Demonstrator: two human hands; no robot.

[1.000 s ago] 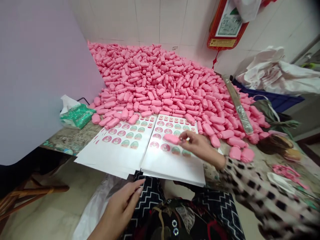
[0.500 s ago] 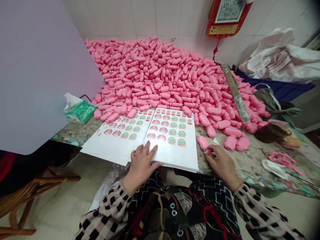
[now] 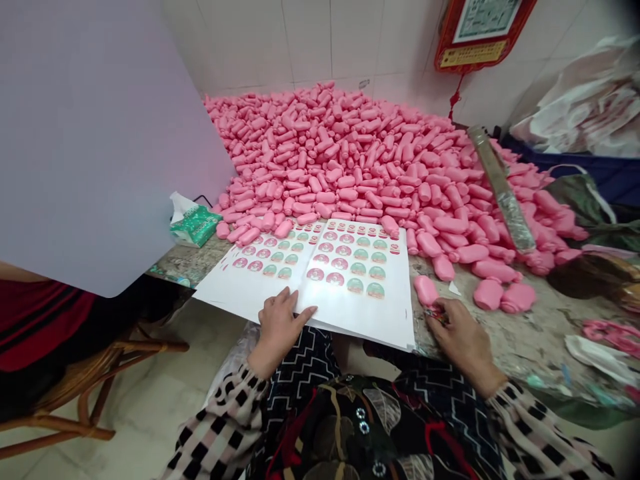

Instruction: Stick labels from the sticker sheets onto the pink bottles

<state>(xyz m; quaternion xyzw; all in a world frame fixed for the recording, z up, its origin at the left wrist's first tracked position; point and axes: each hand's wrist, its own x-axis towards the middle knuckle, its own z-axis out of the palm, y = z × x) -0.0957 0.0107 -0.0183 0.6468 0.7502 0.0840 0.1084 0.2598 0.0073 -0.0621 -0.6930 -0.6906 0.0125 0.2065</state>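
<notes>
Against the tiled wall, on a stained bench top (image 3: 545, 333):
- a heap of pink moulded bars (image 3: 340, 153) is being left piled up to the wall
- a stack of white sheets of round printed labels (image 3: 360, 273) is being pressed down by the left hand (image 3: 280, 330), its fingers spread apart
- a small printed scrap (image 3: 438, 313) is being pinched by the right hand (image 3: 465, 343), fingers together, just beside a lone pink bar (image 3: 425, 290)

Bright, even indoor light, source out of view, only soft shadows, faint sheen on the white label sheets (image 3: 357, 267) and tiled wall (image 3: 310, 47), strong wide-angle bending at edges, corners slightly dark, no glare
</notes>
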